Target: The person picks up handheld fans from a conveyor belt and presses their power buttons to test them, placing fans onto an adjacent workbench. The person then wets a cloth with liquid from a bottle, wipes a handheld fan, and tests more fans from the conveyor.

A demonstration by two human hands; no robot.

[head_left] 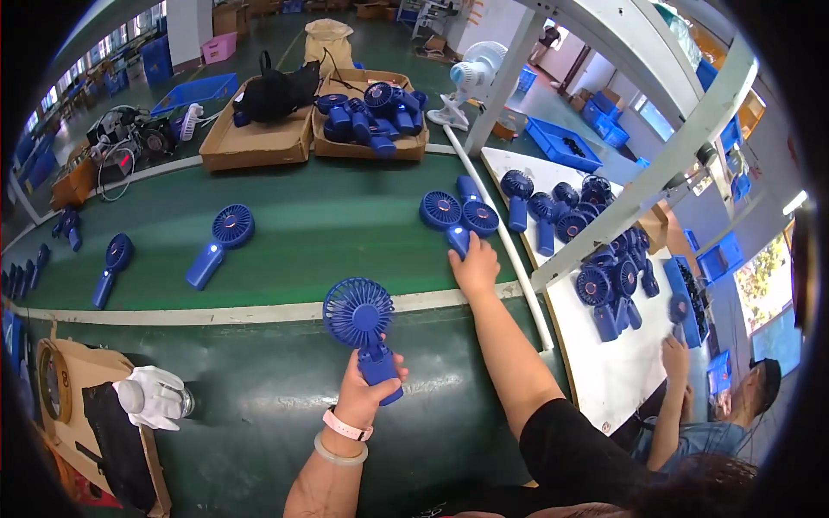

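My left hand (361,387) is wrapped round the handle of a blue handheld fan (358,312), its round grille held upright above the near edge of the belt. My right hand (475,266) reaches forward to the right end of the green belt and has its fingers on the handle of another blue fan (442,211). Against that one, a further blue fan (478,217) lies on the belt. Farther left, two more fans (233,226) (118,252) rest apart from each other on the green surface.
A white rail (501,233) borders the belt's right end. Beyond it, a white table (587,371) carries many fans, and a co-worker's hand (676,356) holds one there. Cardboard trays (259,142) with fans and a black bag stand behind the belt. A white-wrapped jar (160,397) stands near left.
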